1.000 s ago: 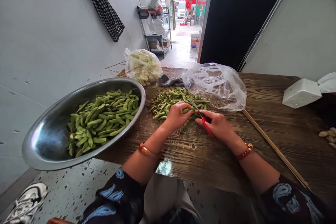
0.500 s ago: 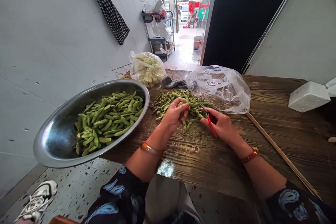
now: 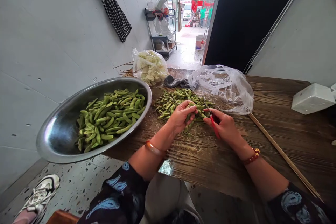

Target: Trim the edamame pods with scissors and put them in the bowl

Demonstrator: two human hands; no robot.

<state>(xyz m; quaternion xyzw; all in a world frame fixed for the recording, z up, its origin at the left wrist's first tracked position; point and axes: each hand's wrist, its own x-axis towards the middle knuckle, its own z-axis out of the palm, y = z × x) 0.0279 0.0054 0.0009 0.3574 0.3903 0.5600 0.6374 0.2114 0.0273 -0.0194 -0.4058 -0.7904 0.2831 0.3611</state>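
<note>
My left hand (image 3: 181, 116) is closed around green edamame pods (image 3: 193, 105), pinching one between thumb and finger. Red-handled scissors (image 3: 214, 123) are in my right hand (image 3: 223, 126), their blades pointing up and left towards the pods. Whether the blades touch a pod I cannot tell. Beneath and beyond both hands lies a heap of edamame (image 3: 170, 100) with trimmings, on the dark wooden table (image 3: 210, 162). To the left, a large steel basin (image 3: 59, 134) holds many whole pods (image 3: 111, 115).
Behind the heap are a bag of cauliflower (image 3: 150, 67), a grey cloth (image 3: 174, 82) and a crumpled clear plastic bag (image 3: 225, 89). Thin wooden sticks (image 3: 283, 154) lie along the right side, near a white box (image 3: 312, 98). The basin's left part overhangs the table edge.
The view has shifted slightly. My left hand has moved a little to the right, closer to the scissors. Both hands keep their hold.
</note>
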